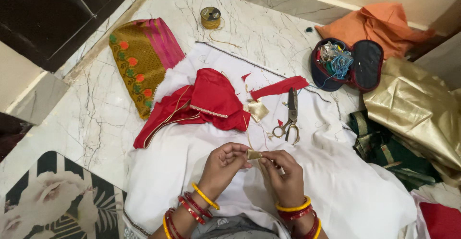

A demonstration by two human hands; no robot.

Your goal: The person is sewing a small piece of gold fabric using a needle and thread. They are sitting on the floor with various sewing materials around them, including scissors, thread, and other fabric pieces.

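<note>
Both hands meet over a white cloth (192,157) spread on the marble floor (96,119): the left hand (222,164) and the right hand (283,176) each pinch one end of a small gold fabric piece (254,154), fingers closed on it, with a thin thread rising from it toward the red garment (206,102). Judging by the scraps, cutting looks done: red snippets (280,87) and another gold scrap (258,109) lie loose beside the scissors (289,116), which rest untouched just ahead of the hands. The small piece appears only partly worked and not yet attached to the garment. Free room lies on the white cloth to either side of the hands; the right is hemmed by gold and green fabrics (413,119), with an open sewing pouch (346,65) further back, and a spool (210,17) sits well apart.
</note>
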